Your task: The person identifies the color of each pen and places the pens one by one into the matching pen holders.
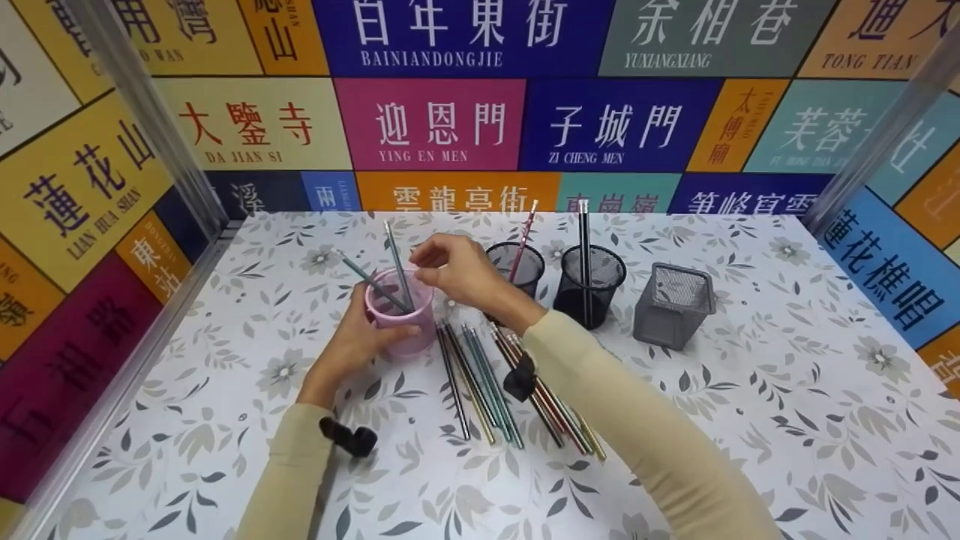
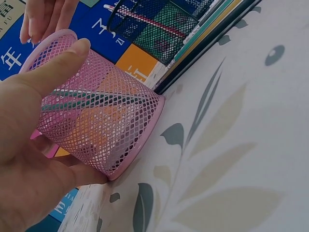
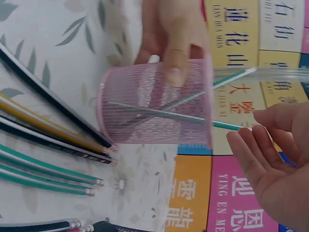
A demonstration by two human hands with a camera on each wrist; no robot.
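Observation:
My left hand (image 1: 352, 334) grips a pink mesh pencil cup (image 2: 96, 106), the thumb across its near side and the other fingers around the far side. Two green pencils (image 3: 164, 113) lean crosswise inside the cup, their ends sticking out over the rim. Beside that rim, my right hand (image 1: 461, 270) hovers with loosely bent fingers and nothing between them. In the right wrist view its fingertips (image 3: 241, 137) are right at the end of one green pencil. More green pencils (image 1: 491, 390) lie on the table in front of the cup.
Black, gold and red pencils (image 1: 551, 405) lie under the right forearm. Right of the pink cup stand a black mesh cup (image 1: 529, 262) with a red pencil, another black mesh cup (image 1: 611, 277) with black pencils, and a grey square mesh holder (image 1: 667, 315). Sign-patterned panels (image 1: 431, 124) border the table.

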